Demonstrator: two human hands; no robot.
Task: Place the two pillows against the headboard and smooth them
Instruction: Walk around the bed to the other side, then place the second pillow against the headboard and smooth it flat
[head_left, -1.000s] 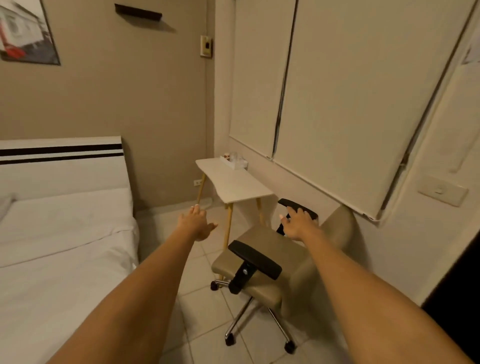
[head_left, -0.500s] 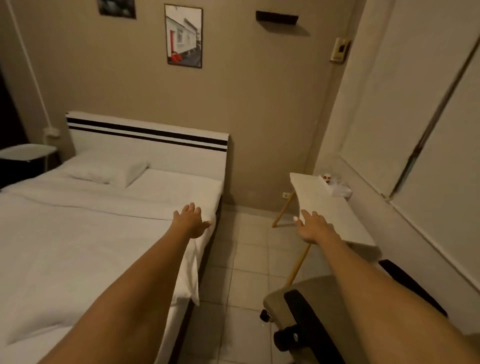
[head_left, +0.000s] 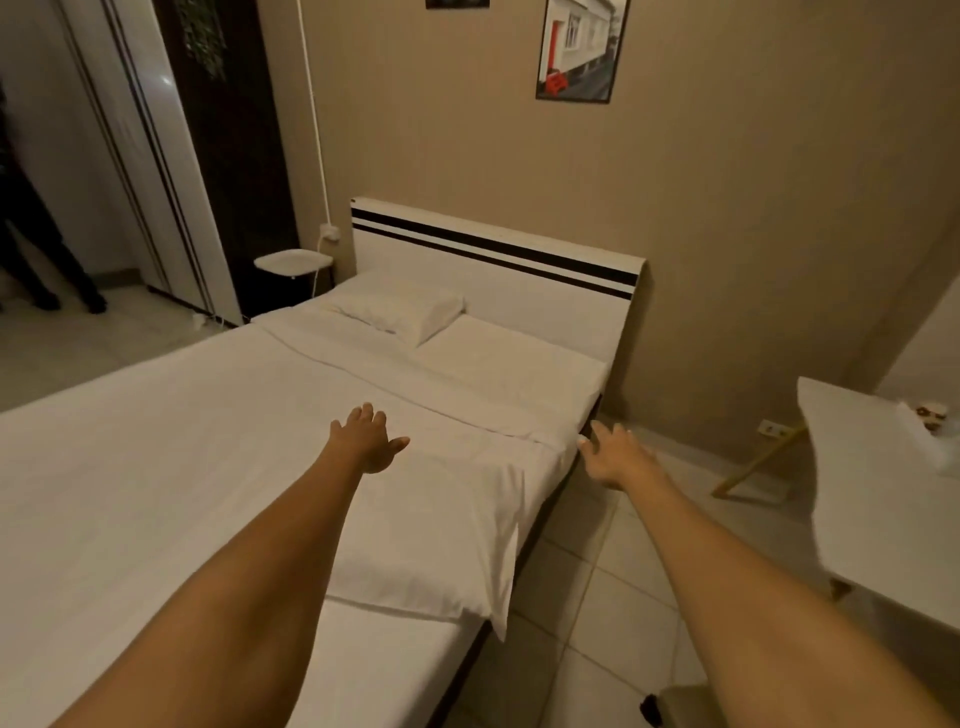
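One white pillow (head_left: 400, 312) lies flat at the left side of the bed's head, touching the white headboard (head_left: 498, 280) with two black stripes. The space to the pillow's right holds only bare sheet; I see no second pillow. The bed (head_left: 182, 441) is covered in a white sheet with a folded-back cover. My left hand (head_left: 366, 439) is stretched out over the cover, fingers apart, holding nothing. My right hand (head_left: 615, 454) reaches out over the bed's right edge, fingers spread, also with nothing in it.
A white desk (head_left: 883, 493) on wooden legs stands to the right, with a small box on it. A chair part (head_left: 675, 706) shows at the bottom right. Tiled floor (head_left: 597, 597) runs between bed and desk. A small white side table (head_left: 293, 260) sits left of the headboard.
My view has swung left from the chair and desk to the bed. Both hands stayed outstretched and open, now over the bed and its right edge.
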